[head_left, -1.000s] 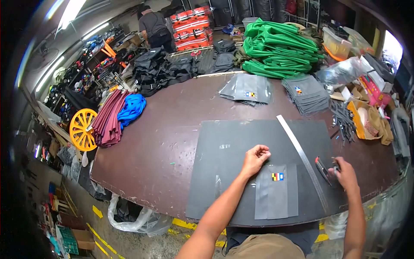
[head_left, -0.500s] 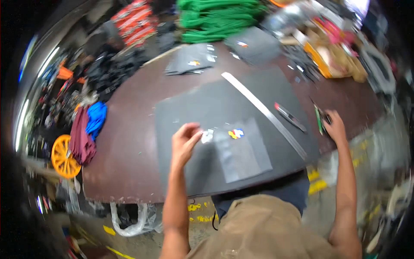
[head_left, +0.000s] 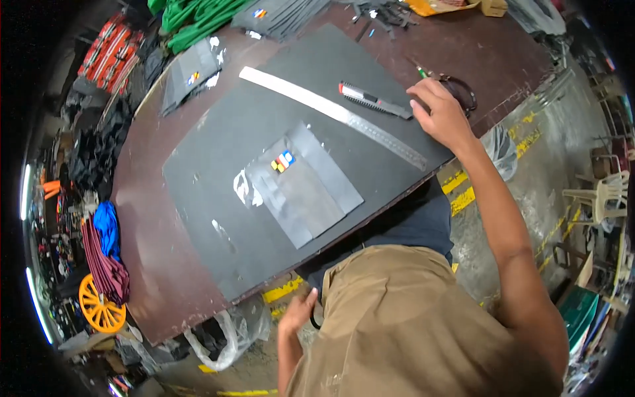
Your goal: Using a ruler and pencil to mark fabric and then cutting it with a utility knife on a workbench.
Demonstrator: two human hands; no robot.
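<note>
knife [head_left: 374, 100]: lay flat just above the ruler [head_left: 331, 112], long axis along it, tip end touching right hand [head_left: 442, 114]
right hand: fingers loosely curled, gripping nothing
left hand [head_left: 297, 316]: below the ruler, off the table edge, grip hidden, can't tell

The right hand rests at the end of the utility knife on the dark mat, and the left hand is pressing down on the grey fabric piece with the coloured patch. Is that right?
Not quite. In the head view the left hand is off the table, down by the person's waist, not on the grey fabric piece. The right hand does rest at the end of the utility knife on the dark mat.
</note>
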